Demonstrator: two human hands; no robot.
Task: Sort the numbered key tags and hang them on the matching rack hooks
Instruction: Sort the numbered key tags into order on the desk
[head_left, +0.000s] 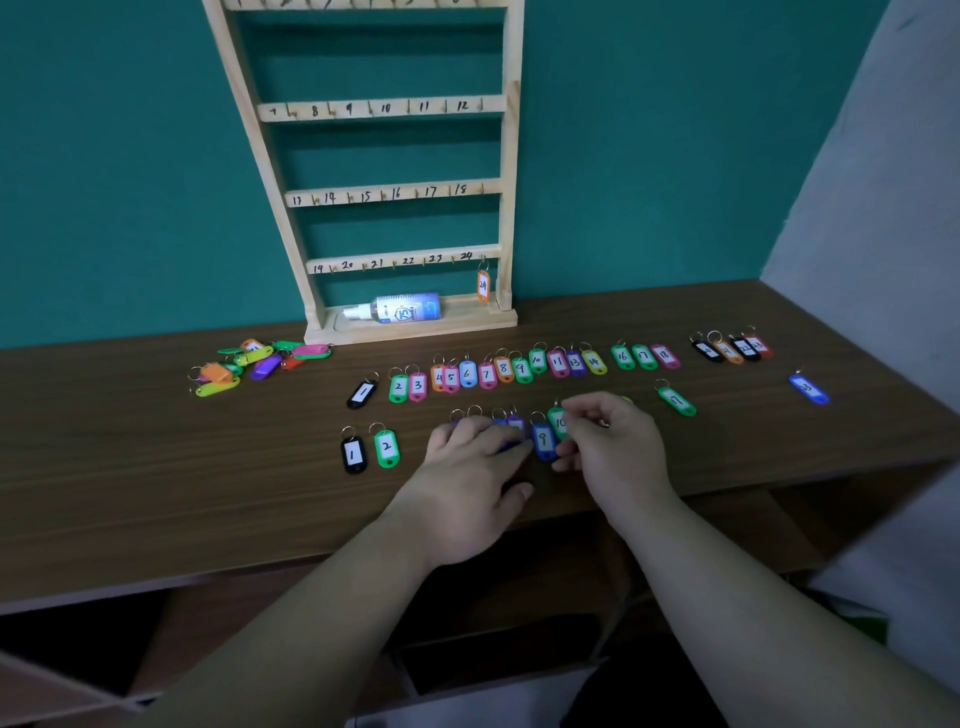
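Note:
A wooden key rack (511, 156) with numbered hooks stands against the teal wall; an orange tag 24 (483, 285) hangs on its bottom right hook. A far row of numbered tags (519, 368) lies on the brown table (156, 467). In the near row lie a black tag 1 (354, 454), a green tag 2 (387, 448) and a blue tag 9 (543, 440). My left hand (475, 467) lies flat with straight fingers on several near-row tags, hiding their numbers. My right hand (610, 441) curls its fingers round the edge of the green tag 10 (557, 421).
A spray bottle (402, 307) lies on the rack's base. A loose pile of tags (249, 364) sits at the left. More tags (732, 348) are grouped at the right, with a green tag 17 (676, 401) and a blue tag (809, 388) lying apart. A grey wall closes the right side.

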